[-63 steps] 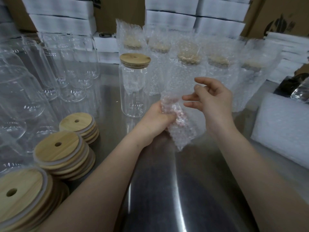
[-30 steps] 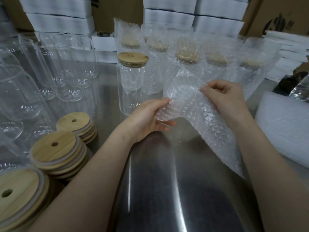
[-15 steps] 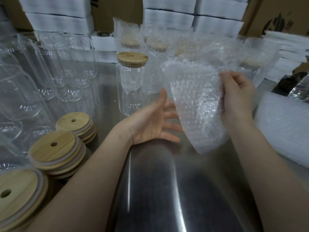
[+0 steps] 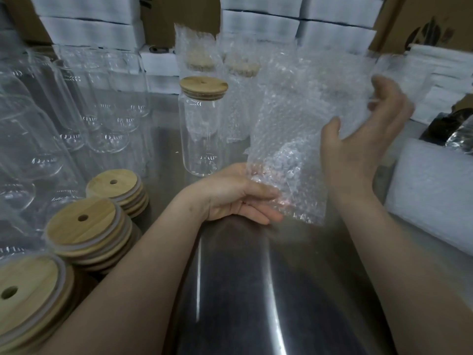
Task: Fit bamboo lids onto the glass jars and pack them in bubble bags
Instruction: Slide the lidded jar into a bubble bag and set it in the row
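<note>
Above the steel table (image 4: 243, 290) I hold an empty clear bubble bag (image 4: 289, 129). My left hand (image 4: 238, 196), palm up, grips its lower left corner; some fingers show pink through the plastic. My right hand (image 4: 358, 144), blurred, holds the bag's upper right edge, thumb in front. A glass jar (image 4: 199, 139) with a bamboo lid (image 4: 203, 87) fitted on it stands just left of the bag, apart from both hands.
Three stacks of bamboo lids (image 4: 82, 224) sit at the front left. Several empty glass jars (image 4: 112, 103) crowd the left. Jars packed in bubble bags (image 4: 197, 52) stand along the back. A white foam sheet pile (image 4: 435, 201) lies at the right. White boxes line the rear.
The bag was unfolded and lifted upright by my right hand. My left hand let go, opened, then came back under the bag's lower corner.
</note>
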`<state>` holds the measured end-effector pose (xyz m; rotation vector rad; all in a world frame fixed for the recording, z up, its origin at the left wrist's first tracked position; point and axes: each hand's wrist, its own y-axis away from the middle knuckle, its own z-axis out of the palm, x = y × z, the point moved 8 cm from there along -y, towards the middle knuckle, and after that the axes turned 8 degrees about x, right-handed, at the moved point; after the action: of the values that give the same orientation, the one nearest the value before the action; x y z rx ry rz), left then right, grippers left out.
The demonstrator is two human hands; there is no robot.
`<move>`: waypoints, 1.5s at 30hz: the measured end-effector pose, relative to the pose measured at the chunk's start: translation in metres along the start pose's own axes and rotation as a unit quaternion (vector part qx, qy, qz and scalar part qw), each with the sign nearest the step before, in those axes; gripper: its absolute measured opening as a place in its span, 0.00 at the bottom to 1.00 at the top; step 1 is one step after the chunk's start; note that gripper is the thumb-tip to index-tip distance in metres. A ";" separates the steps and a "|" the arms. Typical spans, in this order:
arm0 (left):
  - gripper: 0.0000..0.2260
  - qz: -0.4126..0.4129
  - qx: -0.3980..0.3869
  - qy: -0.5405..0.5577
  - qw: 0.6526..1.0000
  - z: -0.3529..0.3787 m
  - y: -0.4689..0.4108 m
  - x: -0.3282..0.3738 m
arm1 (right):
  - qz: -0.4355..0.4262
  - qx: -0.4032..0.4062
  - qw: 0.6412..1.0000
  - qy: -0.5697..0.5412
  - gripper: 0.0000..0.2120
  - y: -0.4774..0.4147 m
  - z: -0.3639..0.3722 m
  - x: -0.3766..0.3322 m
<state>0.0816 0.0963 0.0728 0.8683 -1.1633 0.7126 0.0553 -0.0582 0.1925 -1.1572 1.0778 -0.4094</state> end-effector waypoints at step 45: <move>0.03 0.073 0.269 0.033 0.960 -0.048 -0.003 0.011 | 0.250 -0.489 0.822 -0.151 0.12 0.079 0.080 0.019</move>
<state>0.1095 0.1374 0.0749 1.2047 -0.9919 1.2042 0.1129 0.0019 0.1137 -1.6636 1.2741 0.8335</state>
